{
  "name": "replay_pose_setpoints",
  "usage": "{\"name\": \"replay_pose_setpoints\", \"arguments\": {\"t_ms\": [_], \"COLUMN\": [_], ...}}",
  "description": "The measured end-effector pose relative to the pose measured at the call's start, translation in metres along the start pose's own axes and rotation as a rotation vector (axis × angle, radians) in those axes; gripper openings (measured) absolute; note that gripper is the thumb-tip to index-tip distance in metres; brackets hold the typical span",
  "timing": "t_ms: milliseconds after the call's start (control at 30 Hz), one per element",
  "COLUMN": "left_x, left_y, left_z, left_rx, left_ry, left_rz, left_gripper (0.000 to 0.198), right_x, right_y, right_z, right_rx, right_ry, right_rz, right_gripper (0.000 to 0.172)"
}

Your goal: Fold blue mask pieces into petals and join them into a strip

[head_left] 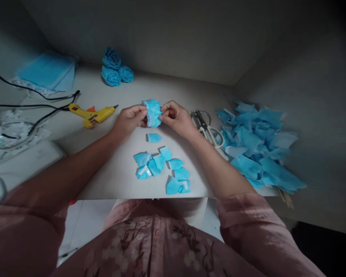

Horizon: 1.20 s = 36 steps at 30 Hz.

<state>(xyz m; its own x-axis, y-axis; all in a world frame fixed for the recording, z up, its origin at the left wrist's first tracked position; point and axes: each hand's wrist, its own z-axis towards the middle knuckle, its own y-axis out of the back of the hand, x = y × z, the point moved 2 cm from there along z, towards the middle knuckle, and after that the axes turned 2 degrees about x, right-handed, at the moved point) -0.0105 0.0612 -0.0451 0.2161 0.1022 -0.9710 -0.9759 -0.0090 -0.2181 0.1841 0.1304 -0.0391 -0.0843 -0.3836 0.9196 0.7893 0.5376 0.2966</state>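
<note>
Between my two hands, above the table, is a crinkled piece of blue fabric (153, 112). My left hand (133, 116) pinches its left edge between thumb and fingers. On the opposite edge, the fingertips of my right hand (174, 116) are closed on it. Just below lies a single blue petal-shaped piece (153, 137), flat on the table. Nearer the front edge several more cut blue petals (158, 161) are spread in a loose group, a few showing white patches.
Finished blue fabric roses (112, 75) sit at the back. A yellow glue gun (93, 115) with a black cable lies left, near stacked blue masks (47, 72). White-handled scissors (209, 130) rest right, beside a heap of blue scraps (253, 138). A white box (25, 161) stands front left.
</note>
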Motion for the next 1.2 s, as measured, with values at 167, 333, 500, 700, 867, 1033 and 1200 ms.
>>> {"name": "replay_pose_setpoints", "arguments": {"t_ms": [167,333,500,700,867,1033,1200], "left_x": [-0.002,-0.004,-0.001,0.000,0.000,-0.004,-0.008], "left_y": [-0.002,-0.002,0.000,0.001,-0.001,-0.006,-0.008], "left_z": [-0.001,-0.001,0.000,0.002,0.001,-0.003,-0.006], "left_rx": [0.012,-0.033,-0.079,-0.147,-0.155,-0.127,-0.091], "left_ry": [0.036,0.071,0.073,0.050,0.051,0.026,-0.012], "left_rz": [-0.020,0.007,0.049,0.017,-0.015,0.072,0.130], "left_gripper": [0.032,0.020,0.015,0.013,0.009,0.014,0.016], "right_x": [0.000,0.001,0.005,0.001,0.000,-0.005,-0.012], "right_y": [0.000,-0.001,-0.002,0.004,0.001,-0.015,-0.019], "right_z": [0.000,-0.001,-0.002,-0.001,-0.002,-0.004,-0.005], "right_rx": [-0.014,-0.006,0.000,-0.084,-0.096,-0.033,-0.043], "right_ry": [0.002,0.012,0.028,-0.021,0.003,0.009,-0.003], "right_rz": [-0.003,-0.014,-0.014,0.065,0.064,0.007,-0.010], "right_gripper": [0.029,0.028,0.032,0.055,0.072,0.088,0.084]}}
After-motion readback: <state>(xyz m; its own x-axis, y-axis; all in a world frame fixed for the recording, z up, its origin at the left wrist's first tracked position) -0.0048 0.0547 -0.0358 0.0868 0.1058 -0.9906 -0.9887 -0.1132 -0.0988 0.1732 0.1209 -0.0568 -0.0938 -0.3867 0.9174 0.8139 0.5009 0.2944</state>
